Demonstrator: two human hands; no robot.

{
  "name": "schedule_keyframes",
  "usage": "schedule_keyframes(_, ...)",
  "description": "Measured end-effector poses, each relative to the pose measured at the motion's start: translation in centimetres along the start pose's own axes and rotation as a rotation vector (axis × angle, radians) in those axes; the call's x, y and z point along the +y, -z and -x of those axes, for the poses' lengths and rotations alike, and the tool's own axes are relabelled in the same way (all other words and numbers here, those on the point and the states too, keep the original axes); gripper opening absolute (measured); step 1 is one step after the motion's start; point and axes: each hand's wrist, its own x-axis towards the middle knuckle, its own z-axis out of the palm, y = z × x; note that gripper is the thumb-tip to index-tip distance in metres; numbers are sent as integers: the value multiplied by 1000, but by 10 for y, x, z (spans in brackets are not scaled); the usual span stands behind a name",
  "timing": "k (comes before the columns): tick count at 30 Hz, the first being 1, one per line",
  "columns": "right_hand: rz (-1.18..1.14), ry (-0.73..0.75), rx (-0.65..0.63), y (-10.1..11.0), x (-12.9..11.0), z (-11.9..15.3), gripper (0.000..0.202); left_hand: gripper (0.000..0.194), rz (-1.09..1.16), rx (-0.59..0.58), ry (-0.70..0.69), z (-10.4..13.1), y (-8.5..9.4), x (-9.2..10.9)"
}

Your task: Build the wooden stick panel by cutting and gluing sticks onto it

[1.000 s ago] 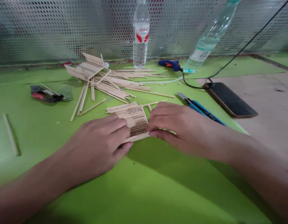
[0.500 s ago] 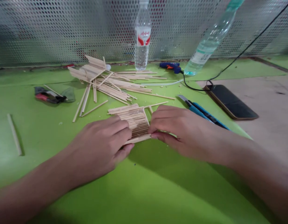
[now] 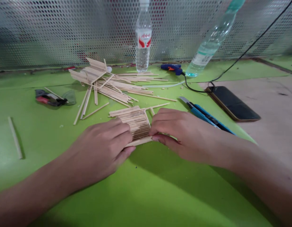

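Observation:
A small panel of wooden sticks [image 3: 138, 124], laid side by side, rests on the green table between my hands. My left hand [image 3: 108, 145] is closed on its left side, thumb at the near edge and fingers curled over the top. At the right end my right hand [image 3: 171, 132] pinches the near edge, where a pale wooden strip [image 3: 141, 141] runs along the front. The fingers hide both ends of that strip. One longer stick [image 3: 158, 105] juts out at the panel's far right corner.
Behind lies a heap of loose sticks [image 3: 108, 83]. A blue utility knife [image 3: 204, 115], blade out, and a phone [image 3: 234, 102] are at right. Further back are a glue gun [image 3: 173, 68], a clear bottle [image 3: 143, 41] and a leaning green-tinted bottle [image 3: 207, 47]. Red-handled pliers [image 3: 48, 98] lie at left.
Both hands keep the same hold on the stick panel. The whole view has shifted very slightly; nothing on the table has visibly moved.

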Motion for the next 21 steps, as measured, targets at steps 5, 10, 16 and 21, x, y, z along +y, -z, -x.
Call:
schedule_keyframes(5,14,-4,9,0,-2,1,18,17,0,-7,9,0,0,0)
schedule_keyframes(10,44,-14,-13,0,-4,0,14,14,-14,15,2,-1,-2,-2)
schedule_keyframes(16,99,12,-47,-3,-3,1,10,14,-14,32,-9,-1,-3,-2)
schedule_keyframes(21,110,36,-16,-2,-1,3,8,13,-12,32,-7,-2,-1,-1)
